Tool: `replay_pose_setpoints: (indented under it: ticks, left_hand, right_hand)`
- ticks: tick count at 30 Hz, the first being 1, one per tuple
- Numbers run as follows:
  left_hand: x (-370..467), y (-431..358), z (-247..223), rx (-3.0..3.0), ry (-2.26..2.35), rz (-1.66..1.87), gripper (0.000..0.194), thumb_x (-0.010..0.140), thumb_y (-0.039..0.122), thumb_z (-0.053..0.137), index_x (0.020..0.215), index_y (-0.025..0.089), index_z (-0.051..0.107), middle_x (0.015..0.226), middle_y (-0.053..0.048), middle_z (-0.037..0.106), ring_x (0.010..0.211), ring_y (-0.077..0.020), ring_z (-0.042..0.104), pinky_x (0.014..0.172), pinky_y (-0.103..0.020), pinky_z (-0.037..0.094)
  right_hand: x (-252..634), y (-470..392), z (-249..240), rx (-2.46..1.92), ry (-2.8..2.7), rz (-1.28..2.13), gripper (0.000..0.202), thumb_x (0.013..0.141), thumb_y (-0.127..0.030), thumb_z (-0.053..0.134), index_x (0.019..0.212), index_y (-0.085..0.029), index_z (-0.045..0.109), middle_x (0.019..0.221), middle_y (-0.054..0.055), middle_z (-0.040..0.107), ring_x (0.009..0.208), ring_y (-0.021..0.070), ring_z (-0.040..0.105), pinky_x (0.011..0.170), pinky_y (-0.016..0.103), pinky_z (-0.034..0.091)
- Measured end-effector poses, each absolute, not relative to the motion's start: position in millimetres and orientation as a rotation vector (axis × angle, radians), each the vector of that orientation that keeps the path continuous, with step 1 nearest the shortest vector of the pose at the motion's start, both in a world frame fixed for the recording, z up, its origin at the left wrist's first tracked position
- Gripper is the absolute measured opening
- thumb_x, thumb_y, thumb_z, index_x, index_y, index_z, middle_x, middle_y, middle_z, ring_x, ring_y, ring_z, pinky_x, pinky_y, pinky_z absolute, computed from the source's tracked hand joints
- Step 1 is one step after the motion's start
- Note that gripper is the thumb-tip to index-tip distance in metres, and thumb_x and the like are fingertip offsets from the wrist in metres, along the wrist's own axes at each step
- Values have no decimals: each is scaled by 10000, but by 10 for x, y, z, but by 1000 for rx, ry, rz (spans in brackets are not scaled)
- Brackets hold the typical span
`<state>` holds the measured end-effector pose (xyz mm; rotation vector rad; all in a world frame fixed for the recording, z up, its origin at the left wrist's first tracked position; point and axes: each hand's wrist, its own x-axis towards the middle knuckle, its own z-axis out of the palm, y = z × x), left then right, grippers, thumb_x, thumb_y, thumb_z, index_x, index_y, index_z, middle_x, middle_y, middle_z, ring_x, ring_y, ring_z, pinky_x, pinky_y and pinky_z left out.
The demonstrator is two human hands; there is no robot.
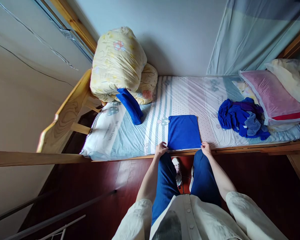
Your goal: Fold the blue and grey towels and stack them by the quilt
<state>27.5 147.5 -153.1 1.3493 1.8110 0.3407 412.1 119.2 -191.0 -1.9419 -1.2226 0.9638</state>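
A blue cloth (184,132), like a small towel, lies flat and square on the bed near its front edge. My left hand (161,149) pinches its near left corner. At the near right corner, the fingers of my right hand (205,148) are closed on the cloth's edge. A pale tag shows on the cloth's left side. Left of it, a folded blue cloth (130,106) rests partly against a rolled yellow quilt (118,61). To the right is a crumpled heap of blue cloths (236,116), with a greyish-blue piece on top.
The bed's patterned sheet (185,90) runs along the wall. A pink pillow (275,93) and other bedding are piled at the right end. A wooden bed end (65,110) stands at the left, with a rail in front. A curtain (252,36) hangs at the back right.
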Motion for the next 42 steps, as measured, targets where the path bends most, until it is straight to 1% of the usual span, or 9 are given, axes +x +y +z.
replay_pose_setpoints:
  ticks: [7,13,17,23,27,30,35,39,42]
  left_hand:
    - [302,1469,-1512,1354,1840,215,111,712,188,728,806,194,668,773,-40,750,854,-234,736,809,-309,548]
    - [319,1513,-1536,1353,1826,183,137,737,147,709,861,196,679,827,-63,777,959,-252,754,881,-320,555]
    - [300,1549,-1548,1340,1782,206,112,814,232,708,922,209,687,796,-48,775,951,-245,763,911,-331,563]
    - [248,1715,-1629,1215,1655,379,418,853,385,718,1223,194,683,891,-54,802,947,-235,764,850,-321,593]
    - [271,2026,-1727,1061,1524,541,569,860,447,711,1344,150,681,967,-82,791,927,-224,742,840,-322,585]
    - [309,2382,-1775,1181,1559,546,456,892,391,660,1265,144,750,1090,-111,771,1015,-236,724,916,-343,582]
    - [391,3077,-1819,1484,1706,612,365,874,246,633,1196,171,788,1436,-156,636,1363,-309,578,1089,-444,545]
    - [488,3490,-1874,1628,1739,479,403,879,185,611,1250,163,766,1536,-152,581,1424,-336,530,1223,-509,431]
    - [560,3636,-1946,1621,1788,403,431,859,159,599,1258,158,761,1558,-155,574,1441,-411,486,1203,-619,413]
  right_hand:
    - [4126,1197,-1834,-2000,-1220,1002,118,667,-206,640,767,-252,596,721,-10,706,740,204,704,819,360,597]
    - [4096,1195,-1755,-1970,-1205,1085,117,692,-234,680,802,-233,640,766,14,733,754,213,718,811,371,601]
    - [4128,1159,-1700,-1868,-1188,1195,194,734,-324,748,894,-220,715,874,55,780,849,237,750,826,369,610]
    - [4126,1415,-1699,-1769,-1174,1271,278,773,-399,785,995,-232,791,1058,86,804,1041,271,750,898,389,615]
    - [4048,1869,-1737,-1749,-1229,1307,234,776,-374,815,976,-252,808,1077,70,810,1031,262,747,908,398,617]
    - [4012,2289,-1792,-1759,-1291,1303,206,809,-331,783,996,-248,813,1099,72,809,1011,241,746,910,382,617]
    - [4009,2988,-1973,-1768,-1312,1172,243,802,-279,755,1035,-233,808,1175,86,798,1054,250,737,958,416,617]
    - [4012,3373,-2108,-1761,-1313,1119,322,805,-258,724,1115,-216,798,1138,85,803,965,227,737,914,399,632]
    - [4005,3530,-2153,-1747,-1313,1109,343,828,-266,706,1156,-212,794,1131,87,803,967,229,738,882,376,636]
